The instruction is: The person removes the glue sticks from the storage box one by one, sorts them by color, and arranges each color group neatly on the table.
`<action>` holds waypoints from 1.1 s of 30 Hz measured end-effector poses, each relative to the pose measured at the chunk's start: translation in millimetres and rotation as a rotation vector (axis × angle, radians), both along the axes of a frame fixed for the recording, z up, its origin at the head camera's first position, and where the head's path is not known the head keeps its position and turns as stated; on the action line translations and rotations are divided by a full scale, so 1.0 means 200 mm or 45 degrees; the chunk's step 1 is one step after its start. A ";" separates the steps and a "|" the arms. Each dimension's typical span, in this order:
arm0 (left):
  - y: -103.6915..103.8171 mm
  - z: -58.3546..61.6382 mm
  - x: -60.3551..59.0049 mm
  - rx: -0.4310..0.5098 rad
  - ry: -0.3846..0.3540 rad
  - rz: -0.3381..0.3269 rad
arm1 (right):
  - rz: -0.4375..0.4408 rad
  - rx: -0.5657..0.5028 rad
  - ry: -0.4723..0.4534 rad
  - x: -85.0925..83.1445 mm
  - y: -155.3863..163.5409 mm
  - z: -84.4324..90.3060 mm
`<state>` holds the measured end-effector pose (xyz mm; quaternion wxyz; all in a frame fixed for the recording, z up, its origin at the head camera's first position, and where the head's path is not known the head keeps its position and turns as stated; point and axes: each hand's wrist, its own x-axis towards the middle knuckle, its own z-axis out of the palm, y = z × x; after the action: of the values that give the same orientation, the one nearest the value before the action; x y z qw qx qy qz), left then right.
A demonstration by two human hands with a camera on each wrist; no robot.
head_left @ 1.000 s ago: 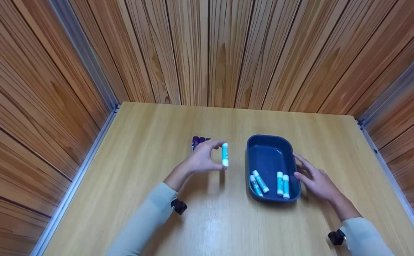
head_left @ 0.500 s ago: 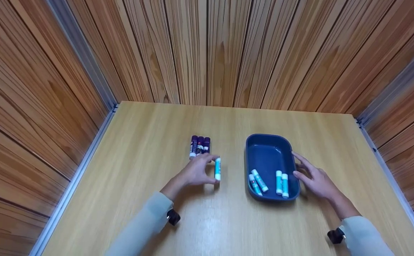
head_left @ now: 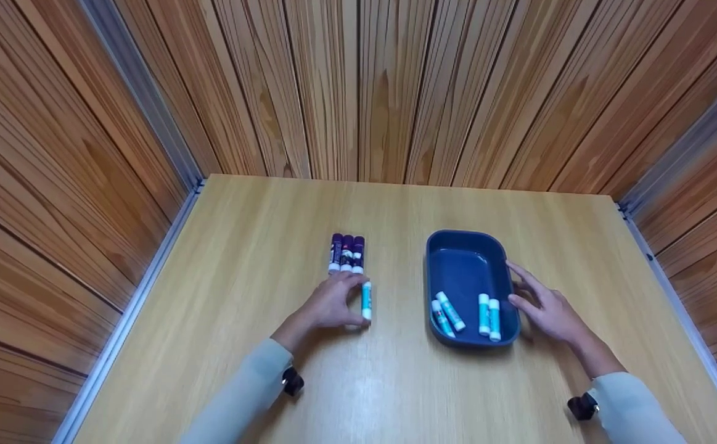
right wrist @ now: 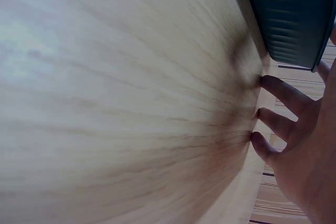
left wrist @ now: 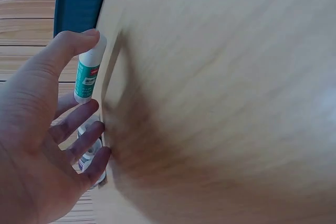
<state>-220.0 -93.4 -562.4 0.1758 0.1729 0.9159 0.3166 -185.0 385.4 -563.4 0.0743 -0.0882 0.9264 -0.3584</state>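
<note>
Left hand [head_left: 329, 304] low on the wooden table [head_left: 259, 259], fingers curled around a teal-and-white glue stick [head_left: 366, 301], thumb at one end and fingertips along the barrel; the stick lies lengthwise, pointing 12 to 6 o'clock, and appears to touch the tabletop, though the wrist view is too blurred to be sure. At 12 o'clock from that stick, just beside its far end, three purple glue sticks [head_left: 346, 253] lie side by side, touching each other, white caps toward the person. At 3 o'clock from the held stick, apart from it, sits a dark blue tray [head_left: 466, 246], rounded rectangle, long axis 12 to 6. Inside it, in the near half: four teal-and-white sticks [head_left: 466, 312], two slanted as a pair at the 7 o'clock corner, two parallel and touching at the 5 o'clock corner. Far half of tray bare. Right hand [head_left: 548, 313] at the tray's 3 o'clock side, fingers extended and relaxed, fingertips against the outer wall and resting on the table, gripping nothing.
</note>
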 end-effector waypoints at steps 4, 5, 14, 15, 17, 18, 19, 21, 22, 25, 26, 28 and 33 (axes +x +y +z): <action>-0.01 -0.02 -0.01 -0.018 0.029 -0.020 | -0.003 0.004 -0.002 0.00 0.01 -0.01; -0.02 -0.02 -0.01 -0.017 0.036 -0.024 | -0.003 0.004 -0.005 0.00 0.01 -0.01; -0.02 -0.03 -0.01 -0.014 0.026 -0.003 | -0.006 0.008 -0.018 0.00 0.01 -0.01; -0.02 -0.03 -0.01 -0.013 0.021 0.002 | -0.008 0.008 -0.020 0.00 0.01 -0.01; -0.02 -0.03 -0.01 -0.012 0.016 0.011 | -0.010 0.009 -0.020 0.00 0.01 -0.01; -0.02 -0.03 0.00 -0.014 0.017 0.010 | -0.009 0.010 -0.017 0.00 0.01 -0.01; -0.02 -0.03 0.00 -0.019 0.019 0.008 | -0.008 0.009 -0.016 0.00 0.00 -0.01; -0.01 -0.02 0.00 -0.025 0.013 0.010 | -0.006 0.008 -0.013 0.00 0.00 0.00; -0.01 -0.02 0.00 -0.027 0.010 0.012 | -0.005 0.009 -0.010 0.00 0.00 0.00; -0.01 -0.01 0.00 -0.040 -0.002 0.022 | -0.008 0.007 -0.007 0.00 0.00 0.00; -0.01 0.00 0.00 -0.041 -0.010 0.031 | -0.008 0.006 -0.006 0.00 0.00 0.01; -0.01 0.01 0.00 -0.044 -0.019 0.042 | -0.008 0.001 -0.006 0.00 0.00 0.01; 0.00 0.02 0.00 -0.055 -0.025 0.039 | -0.006 -0.003 -0.014 0.00 0.00 0.00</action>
<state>-220.9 -94.3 -557.9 0.1837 0.1518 0.9234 0.3010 -184.9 385.1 -563.8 0.0786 -0.0841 0.9257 -0.3602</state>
